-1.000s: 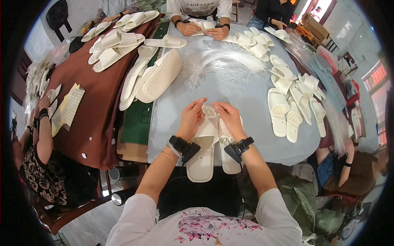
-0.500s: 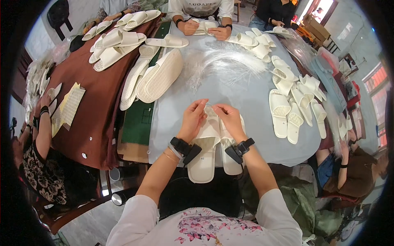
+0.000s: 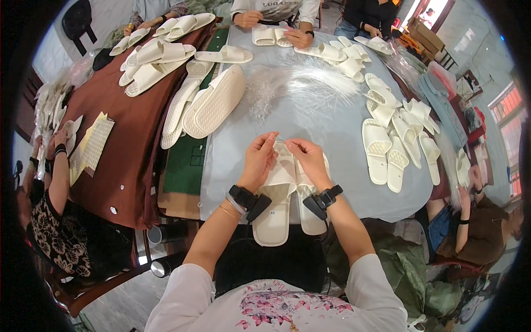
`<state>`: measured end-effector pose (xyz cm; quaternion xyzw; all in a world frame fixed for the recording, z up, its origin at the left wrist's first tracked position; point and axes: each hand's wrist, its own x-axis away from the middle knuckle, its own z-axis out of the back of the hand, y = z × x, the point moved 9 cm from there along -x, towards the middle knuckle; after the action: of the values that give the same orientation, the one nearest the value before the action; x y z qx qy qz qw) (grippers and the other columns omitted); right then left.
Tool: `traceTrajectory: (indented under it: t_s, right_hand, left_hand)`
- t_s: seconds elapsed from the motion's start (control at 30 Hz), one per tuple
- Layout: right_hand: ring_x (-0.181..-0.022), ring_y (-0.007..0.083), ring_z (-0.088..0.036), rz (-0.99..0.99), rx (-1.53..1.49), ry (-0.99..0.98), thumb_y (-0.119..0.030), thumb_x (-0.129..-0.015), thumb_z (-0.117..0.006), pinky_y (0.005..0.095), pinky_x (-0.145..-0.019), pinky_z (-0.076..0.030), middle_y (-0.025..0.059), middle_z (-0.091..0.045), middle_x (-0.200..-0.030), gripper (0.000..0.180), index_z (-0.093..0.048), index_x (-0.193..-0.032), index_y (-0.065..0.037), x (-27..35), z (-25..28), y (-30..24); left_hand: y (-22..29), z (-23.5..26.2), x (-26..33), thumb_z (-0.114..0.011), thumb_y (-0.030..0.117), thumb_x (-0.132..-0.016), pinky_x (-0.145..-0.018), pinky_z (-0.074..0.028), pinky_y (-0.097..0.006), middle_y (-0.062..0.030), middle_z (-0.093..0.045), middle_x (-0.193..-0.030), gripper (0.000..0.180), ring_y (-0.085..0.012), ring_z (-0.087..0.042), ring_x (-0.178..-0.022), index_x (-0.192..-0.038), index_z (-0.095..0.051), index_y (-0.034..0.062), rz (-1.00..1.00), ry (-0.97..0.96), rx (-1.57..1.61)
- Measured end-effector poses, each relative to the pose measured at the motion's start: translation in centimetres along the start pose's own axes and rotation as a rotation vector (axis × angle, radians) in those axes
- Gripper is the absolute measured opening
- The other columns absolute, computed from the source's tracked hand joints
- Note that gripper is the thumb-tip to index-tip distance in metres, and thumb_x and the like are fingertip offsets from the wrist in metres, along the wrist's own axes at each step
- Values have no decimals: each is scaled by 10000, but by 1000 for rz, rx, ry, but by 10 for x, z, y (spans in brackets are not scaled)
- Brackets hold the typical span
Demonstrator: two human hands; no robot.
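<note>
A pair of cream slippers, the left one (image 3: 271,216) and the right one (image 3: 311,218), lies side by side before me with heels jutting past the table's near edge. Over the toe ends, my left hand (image 3: 260,161) is closed in a pinch, thumb against fingertips. My right hand (image 3: 308,160) pinches just beside it, above the right slipper's strap. Whatever lies between the fingertips is too small to make out. Beyond my hands, a loose bundle of clear plastic strands (image 3: 315,83) is spread on the grey-blue tabletop (image 3: 332,193).
More slippers lie at right (image 3: 398,138), and large ones (image 3: 215,102) lean at left by a green mat (image 3: 185,174). Label sheets (image 3: 97,144) rest on the brown cloth (image 3: 138,116). Several co-workers sit around; one person's hand (image 3: 298,37) touches slippers across the table.
My hands stay over the slipper toes, almost unmoved. Across the table, the co-worker's hands have moved apart, one lifting off the slippers. At far right, a co-worker's hand has risen slightly.
</note>
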<state>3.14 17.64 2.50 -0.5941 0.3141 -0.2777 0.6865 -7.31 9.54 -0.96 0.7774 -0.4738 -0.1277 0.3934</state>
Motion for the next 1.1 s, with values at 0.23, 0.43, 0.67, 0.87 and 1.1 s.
traceTrajectory:
  t_s: [0.23, 0.43, 0.67, 0.87, 1.1]
  right_hand:
    - [-616, 41, -465, -8, 41, 3, -183, -824, -604, 193, -557, -382, -16, -585, -701, 226, -644, -932, 12, -1, 1, 2]
    - [-612, 39, -461, -5, 5, 4, -179, -826, -601, 193, -551, -379, -18, -582, -696, 221, -643, -935, 9, -1, 1, 2]
    - [-643, 40, -478, -16, -66, 30, -152, -836, -592, 189, -575, -386, -13, -585, -728, 196, -629, -936, 13, 0, 4, 3]
    - [-641, 40, -473, -27, -61, 18, -145, -839, -587, 186, -574, -382, -17, -574, -725, 179, -622, -917, 11, 1, 4, 4]
    - [-654, 40, -474, -48, -101, 31, -145, -839, -587, 186, -589, -386, -17, -571, -727, 171, -616, -907, 9, 1, 7, 6]
  left_hand:
    - [1, -2, 1, -572, 205, -871, -537, -376, -162, 79, -431, -644, 227, -6, -378, -538, -1020, -579, 33, 12, -7, -20]
    - [2, -6, 4, -566, 193, -874, -496, -370, -162, 76, -444, -636, 188, -10, -376, -508, -994, -584, 49, 8, 31, -102]
    - [3, -10, 3, -610, 173, -840, -614, -423, -198, 0, -591, -819, 193, -66, -501, -679, -951, -625, 15, -199, 25, -376]
    - [1, -8, 4, -620, 178, -832, -693, -434, -209, -15, -606, -856, 217, -86, -530, -769, -961, -617, 5, -117, 45, -338]
    - [2, -9, 3, -606, 184, -840, -667, -427, -202, -11, -593, -825, 204, -78, -520, -738, -933, -619, 3, -129, -1, -367]
